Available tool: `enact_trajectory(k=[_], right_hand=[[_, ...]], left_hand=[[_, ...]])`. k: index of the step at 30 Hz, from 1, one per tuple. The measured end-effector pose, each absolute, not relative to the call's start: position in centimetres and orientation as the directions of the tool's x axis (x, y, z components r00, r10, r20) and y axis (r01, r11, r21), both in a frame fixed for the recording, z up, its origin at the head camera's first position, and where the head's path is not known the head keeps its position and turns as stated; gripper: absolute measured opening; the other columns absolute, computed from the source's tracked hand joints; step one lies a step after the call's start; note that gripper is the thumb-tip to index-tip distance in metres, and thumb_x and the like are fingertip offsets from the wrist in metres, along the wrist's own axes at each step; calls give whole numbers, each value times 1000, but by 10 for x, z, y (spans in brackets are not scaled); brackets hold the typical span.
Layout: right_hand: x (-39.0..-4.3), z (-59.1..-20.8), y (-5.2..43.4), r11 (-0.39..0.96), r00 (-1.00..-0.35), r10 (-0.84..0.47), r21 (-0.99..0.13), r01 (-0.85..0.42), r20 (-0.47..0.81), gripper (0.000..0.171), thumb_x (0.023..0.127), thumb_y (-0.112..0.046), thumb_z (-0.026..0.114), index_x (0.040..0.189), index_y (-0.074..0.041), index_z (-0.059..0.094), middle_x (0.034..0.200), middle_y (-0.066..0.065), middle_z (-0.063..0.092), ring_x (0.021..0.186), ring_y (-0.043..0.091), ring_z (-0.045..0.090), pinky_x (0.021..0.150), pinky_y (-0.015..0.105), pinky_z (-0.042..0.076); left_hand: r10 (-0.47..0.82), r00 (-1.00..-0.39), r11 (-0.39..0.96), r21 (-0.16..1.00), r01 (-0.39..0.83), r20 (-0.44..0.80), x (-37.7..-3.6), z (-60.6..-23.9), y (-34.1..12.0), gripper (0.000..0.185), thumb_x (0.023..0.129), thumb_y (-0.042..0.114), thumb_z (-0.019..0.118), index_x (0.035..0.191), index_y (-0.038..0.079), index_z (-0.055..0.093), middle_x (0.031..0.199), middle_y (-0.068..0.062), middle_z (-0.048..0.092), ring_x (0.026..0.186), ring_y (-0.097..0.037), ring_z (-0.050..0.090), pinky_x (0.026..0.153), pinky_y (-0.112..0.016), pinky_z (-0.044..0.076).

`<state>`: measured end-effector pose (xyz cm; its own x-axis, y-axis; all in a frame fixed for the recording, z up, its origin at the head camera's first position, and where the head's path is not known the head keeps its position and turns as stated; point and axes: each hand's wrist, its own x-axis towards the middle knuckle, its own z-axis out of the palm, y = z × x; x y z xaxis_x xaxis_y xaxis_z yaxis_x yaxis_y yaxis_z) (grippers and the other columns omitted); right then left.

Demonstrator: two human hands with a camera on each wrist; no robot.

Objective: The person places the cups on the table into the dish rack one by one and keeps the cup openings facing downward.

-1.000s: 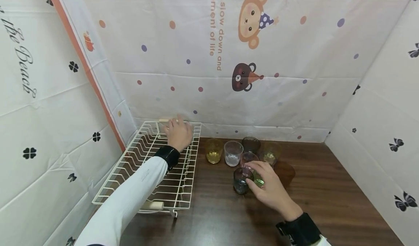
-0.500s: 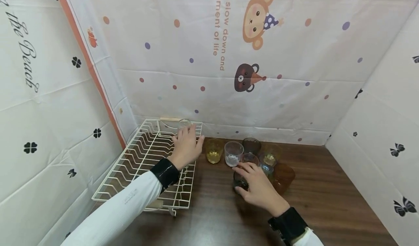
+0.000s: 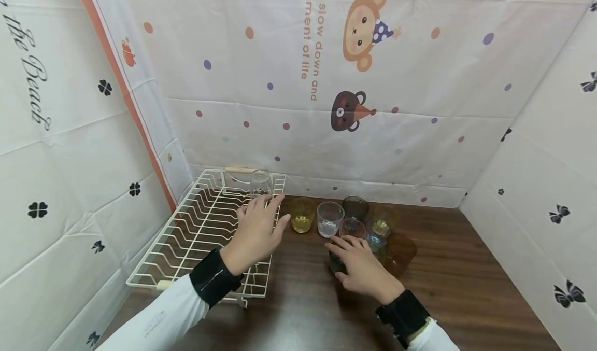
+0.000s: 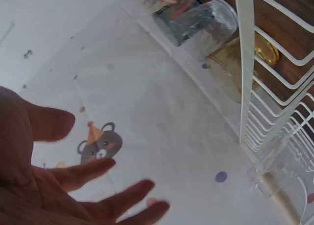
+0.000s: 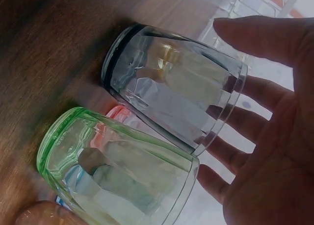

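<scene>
At the centre of the head view, a cluster of coloured glasses is standing on the dark wooden tabletop [image 3: 457,289], with a yellow glass [image 3: 302,215] and a clear glass [image 3: 329,219] at its left end, a brown one [image 3: 356,206] behind and an amber one [image 3: 399,252] at its right edge. Left of centre, a white wire dish rack [image 3: 196,237] is sitting on the tabletop and holding a single clear glass [image 3: 260,183] in its far right corner, near the wooden handle. The right hand [image 3: 361,268] is resting over the near side of the cluster, its fingers spread and lying loosely around a smoky grey glass [image 3: 337,262] without clamping it. The left hand [image 3: 255,232] is hovering over the rack's right edge, its fingers extended and slightly apart, holding nothing; its fingertips are lying just below the racked glass. The right wrist view is showing what the head view hides: the grey glass [image 5: 171,92] is standing beside a green glass [image 5: 113,171], the two touching, with a pink one barely visible between them and the open palm [image 5: 274,151] lying behind them. The left wrist view is showing the left hand [image 4: 59,186] empty, fingers straight, with the rack's rim [image 4: 245,63] and the yellow glass [image 4: 245,63] beyond.
</scene>
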<state>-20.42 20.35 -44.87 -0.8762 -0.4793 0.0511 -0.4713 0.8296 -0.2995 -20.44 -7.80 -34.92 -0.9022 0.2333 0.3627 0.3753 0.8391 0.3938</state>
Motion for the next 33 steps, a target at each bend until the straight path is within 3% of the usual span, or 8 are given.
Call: enact_trajectory(k=[8, 18, 24, 33], right_hand=[[-210, -450, 198, 828, -858, -511, -238, -508, 56, 65, 95, -1, 74, 156, -13, 55, 165, 15, 50, 152, 44, 43, 124, 68, 32], [-208, -451, 196, 839, -865, -498, -214, -500, 67, 60, 96, -7, 77, 153, -12, 58, 158, 14, 57, 148, 43, 47, 121, 67, 36], [-206, -450, 198, 852, -876, -475, -205, -481, 84, 58, 96, -12, 79, 151, -13, 60, 155, 13, 59, 144, 41, 50, 120, 65, 39], [-204, -453, 200, 843, -872, -464, -223, -489, 158, 59, 95, -16, 82, 150, -16, 60, 155, 15, 58, 141, 42, 51, 115, 67, 42]], left_hand=[[252, -901, 848, 369, 381, 353, -188, -348, -88, 53, 106, 34, 65, 152, 9, 57, 149, -25, 60, 141, -46, 54, 108, -69, 41], [242, -918, 850, 388, 357, 315, -182, -356, -101, 53, 106, 35, 66, 151, 9, 58, 148, -26, 60, 141, -47, 54, 110, -71, 42], [231, -938, 858, 401, 321, 257, -184, -363, -107, 69, 104, 42, 69, 160, 9, 48, 154, -30, 52, 146, -49, 49, 112, -72, 40], [221, -944, 863, 402, 306, 245, -187, -369, -112, 74, 101, 45, 71, 161, 9, 46, 154, -29, 51, 143, -48, 51, 104, -65, 44]])
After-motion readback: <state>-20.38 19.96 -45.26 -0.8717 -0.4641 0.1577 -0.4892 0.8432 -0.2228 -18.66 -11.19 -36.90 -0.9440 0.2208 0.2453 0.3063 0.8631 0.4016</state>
